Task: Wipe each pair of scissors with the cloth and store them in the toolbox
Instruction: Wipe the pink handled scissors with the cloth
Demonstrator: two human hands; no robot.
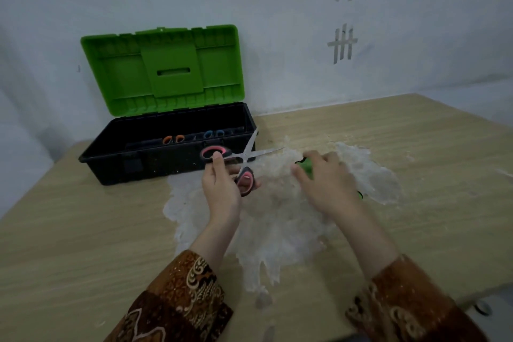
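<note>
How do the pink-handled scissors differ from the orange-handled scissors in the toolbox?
The pink-handled scissors are held by the left hand above the white cloth, blades open; the orange-handled scissors lie stored in the black toolbox, only their loops showing. Both have black handles with coloured loops.

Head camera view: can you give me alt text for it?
The left hand holds open pink-handled scissors over a white cloth on a wooden table; the right hand rests on green-handled scissors. An open toolbox holds more scissors.
</note>
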